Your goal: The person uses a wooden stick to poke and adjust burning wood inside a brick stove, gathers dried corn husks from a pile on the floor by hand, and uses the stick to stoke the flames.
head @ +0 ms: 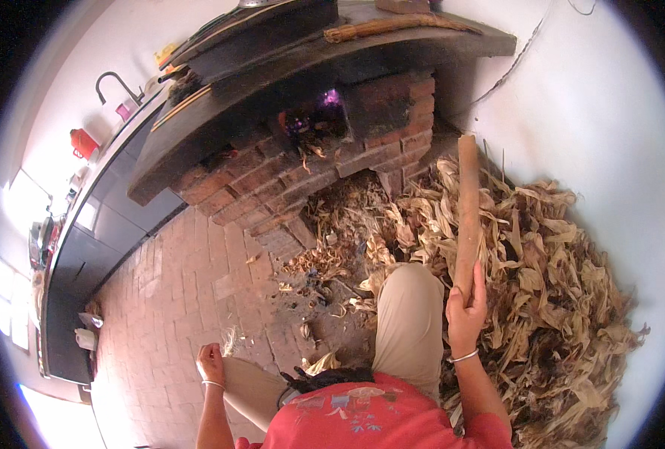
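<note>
My right hand [467, 314] grips the lower end of a smooth wooden stick [468, 196]. The stick points up and away, over a heap of dry corn husks [540, 269]. Beside my left knee, my left hand [210, 362] is curled into a fist, and nothing shows inside it. A pale wispy tuft [231, 341] appears just beyond it; whether it touches the hand is unclear. Ahead, a brick stove [242, 191] has an open fire mouth [315, 126] with a small purplish glow and some husks hanging from its lip.
A thick dark stove ledge [169, 151] overhangs the bricks and carries a bundled brush [400, 25]. Husk scraps and debris [315, 280] litter the brick floor [169, 280]. Left stands a dark-fronted counter [91, 247] with a tap [116, 81] and red jug [83, 143]. A white wall [602, 123] bounds the right.
</note>
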Demonstrator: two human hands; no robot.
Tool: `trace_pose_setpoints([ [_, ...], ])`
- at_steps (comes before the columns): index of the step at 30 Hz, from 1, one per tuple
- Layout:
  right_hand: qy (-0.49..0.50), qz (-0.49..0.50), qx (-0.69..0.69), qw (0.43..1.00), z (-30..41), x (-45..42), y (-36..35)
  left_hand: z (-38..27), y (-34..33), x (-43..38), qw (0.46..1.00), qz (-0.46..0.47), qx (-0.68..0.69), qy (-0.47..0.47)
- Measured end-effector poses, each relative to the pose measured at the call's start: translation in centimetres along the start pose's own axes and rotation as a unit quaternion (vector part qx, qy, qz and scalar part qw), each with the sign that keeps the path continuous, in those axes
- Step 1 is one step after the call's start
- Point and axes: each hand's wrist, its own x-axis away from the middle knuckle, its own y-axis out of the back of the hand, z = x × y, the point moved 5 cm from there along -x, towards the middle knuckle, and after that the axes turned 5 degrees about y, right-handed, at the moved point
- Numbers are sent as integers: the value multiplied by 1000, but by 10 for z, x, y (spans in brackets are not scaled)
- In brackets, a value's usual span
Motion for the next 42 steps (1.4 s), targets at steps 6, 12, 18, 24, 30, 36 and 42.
trace_pose_setpoints([
  [6, -29, 0, -12, 999, -5, 9, 2, 15, -3, -2, 1000, -1, 4, 7],
  [12, -42, -21, 0, 999, -17, 15, 13, 2, -3, 0, 1000, -3, 14, -8],
  [18, -81, 8, 55, 995, -29, 20, 18, 11, -3, 1, 1000, 6, 9, 13],
  [24, -38, 84, 118, 989, -27, 25, 16, 6, -5, 0, 1000, 5, 4, 1],
  [30, -85, 81, 115, 986, -16, 22, 12, 14, 1, 0, 1000, 8, 2, -24],
  [36, 11, -36, 182, 983, 3, -10, 61, 2, -1, 2, 999, 12, -12, -29],
  [42, -60, -101, 204, 972, -2, -19, 107, 16, -3, -2, 1000, 21, -5, -19],
])
